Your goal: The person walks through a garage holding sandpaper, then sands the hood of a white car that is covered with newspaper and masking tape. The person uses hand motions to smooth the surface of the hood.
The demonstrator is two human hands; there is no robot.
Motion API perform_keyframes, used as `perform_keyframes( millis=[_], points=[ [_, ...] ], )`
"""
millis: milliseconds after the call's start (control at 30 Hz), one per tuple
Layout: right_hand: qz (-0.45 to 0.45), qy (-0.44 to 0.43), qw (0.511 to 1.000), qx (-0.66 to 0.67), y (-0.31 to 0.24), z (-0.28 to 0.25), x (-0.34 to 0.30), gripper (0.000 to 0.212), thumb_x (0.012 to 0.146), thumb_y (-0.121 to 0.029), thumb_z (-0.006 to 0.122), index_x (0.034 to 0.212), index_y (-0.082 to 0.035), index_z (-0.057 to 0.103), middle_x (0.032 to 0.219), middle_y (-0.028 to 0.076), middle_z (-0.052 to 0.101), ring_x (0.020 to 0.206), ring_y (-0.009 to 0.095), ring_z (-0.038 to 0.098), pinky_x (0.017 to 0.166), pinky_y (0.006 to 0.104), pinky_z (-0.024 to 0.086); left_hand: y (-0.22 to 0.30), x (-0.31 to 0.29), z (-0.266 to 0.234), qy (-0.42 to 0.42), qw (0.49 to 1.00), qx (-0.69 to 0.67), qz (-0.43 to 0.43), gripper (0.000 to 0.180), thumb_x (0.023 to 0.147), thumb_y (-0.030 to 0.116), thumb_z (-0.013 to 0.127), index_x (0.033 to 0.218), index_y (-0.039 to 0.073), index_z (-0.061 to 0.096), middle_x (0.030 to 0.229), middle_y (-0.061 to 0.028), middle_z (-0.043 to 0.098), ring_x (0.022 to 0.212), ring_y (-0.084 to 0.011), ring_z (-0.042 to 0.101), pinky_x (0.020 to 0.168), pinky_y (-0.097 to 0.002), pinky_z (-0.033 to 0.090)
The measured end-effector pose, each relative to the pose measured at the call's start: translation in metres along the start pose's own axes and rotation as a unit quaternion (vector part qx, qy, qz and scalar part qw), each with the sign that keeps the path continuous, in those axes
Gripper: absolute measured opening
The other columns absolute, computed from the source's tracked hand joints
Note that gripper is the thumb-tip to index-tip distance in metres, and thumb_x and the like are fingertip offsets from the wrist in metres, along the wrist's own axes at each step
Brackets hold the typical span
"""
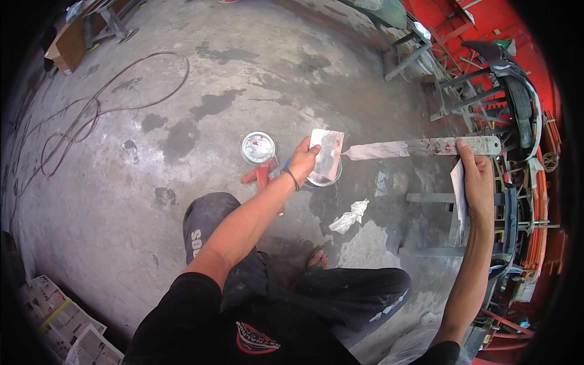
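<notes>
My left hand (302, 161) grips a thin rectangular spreader (328, 149) smeared with whitish and pinkish paste. It is over an open round can (326, 180), which the spreader and hand partly hide. In my right hand (476, 173) is a long flat mixing stick (420, 148), held by its holed end with the thumb on top. Pink paste coats the stick's far end, which points left toward the spreader and trails a thin tip of paste. A white sheet or board (458, 190), seen nearly edge-on, also sits under my right fingers.
A round metal lid (258, 148) and red tubes (261, 174) lie left of the can. Crumpled white paper or cloth (350, 217) is on the concrete floor. A looping hose (91, 115) runs at left, newspapers (64, 319) at lower left. Stands holding dark parts (514, 100) line the right.
</notes>
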State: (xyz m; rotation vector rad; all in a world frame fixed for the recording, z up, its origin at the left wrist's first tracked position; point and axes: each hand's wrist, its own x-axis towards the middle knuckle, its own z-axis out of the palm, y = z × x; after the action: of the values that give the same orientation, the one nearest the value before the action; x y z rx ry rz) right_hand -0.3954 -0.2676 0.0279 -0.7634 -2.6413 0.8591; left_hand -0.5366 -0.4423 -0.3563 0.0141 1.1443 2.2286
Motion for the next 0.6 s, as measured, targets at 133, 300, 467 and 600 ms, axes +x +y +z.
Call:
perform_keyframes(
  millis=[133,300,467,600],
  points=[
    [0.002,0.013,0.999,0.04,0.01,0.004,-0.004,0.057,0.107,-0.046,0.063,0.06,-0.015,0.058,0.055,-0.01,0.045,0.049,0.002,0.035,0.047,0.0268,0.021,0.009,-0.008,0.007,-0.001,1.0,-0.016,-0.01,0.031,0.109,0.014,0.052,0.139,0.004,0.057,0.128,-0.0088,0.066,0.116,-0.0173,0.059,0.102,-0.0333,0.045],
    [0.037,0.027,0.998,0.035,0.025,0.009,-0.008,0.051,0.105,-0.044,0.066,0.065,-0.013,0.063,0.059,-0.009,0.051,0.052,0.001,0.039,0.049,0.0239,0.025,0.02,-0.012,0.006,-0.005,1.0,0.009,0.013,0.031,0.109,0.014,0.052,0.138,0.004,0.057,0.127,-0.0091,0.067,0.116,-0.0174,0.06,0.101,-0.0336,0.046],
    [0.057,0.062,0.996,0.035,0.017,-0.003,-0.008,0.051,0.105,-0.046,0.066,0.064,-0.017,0.057,0.057,-0.012,0.042,0.051,0.0,0.03,0.05,0.0243,0.018,0.011,-0.015,0.001,0.015,0.999,0.024,-0.017,0.031,0.109,0.015,0.052,0.138,0.004,0.057,0.124,-0.0088,0.068,0.113,-0.0169,0.061,0.098,-0.0337,0.049],
    [0.05,0.053,0.996,0.051,0.013,-0.008,-0.008,0.048,0.105,-0.046,0.067,0.071,-0.011,0.07,0.06,-0.01,0.053,0.051,0.0,0.04,0.048,0.0227,0.026,0.01,-0.012,0.002,0.002,1.0,-0.004,-0.029,0.032,0.109,0.016,0.052,0.139,0.005,0.056,0.125,-0.0088,0.068,0.114,-0.0168,0.062,0.098,-0.0339,0.049]
  ],
)
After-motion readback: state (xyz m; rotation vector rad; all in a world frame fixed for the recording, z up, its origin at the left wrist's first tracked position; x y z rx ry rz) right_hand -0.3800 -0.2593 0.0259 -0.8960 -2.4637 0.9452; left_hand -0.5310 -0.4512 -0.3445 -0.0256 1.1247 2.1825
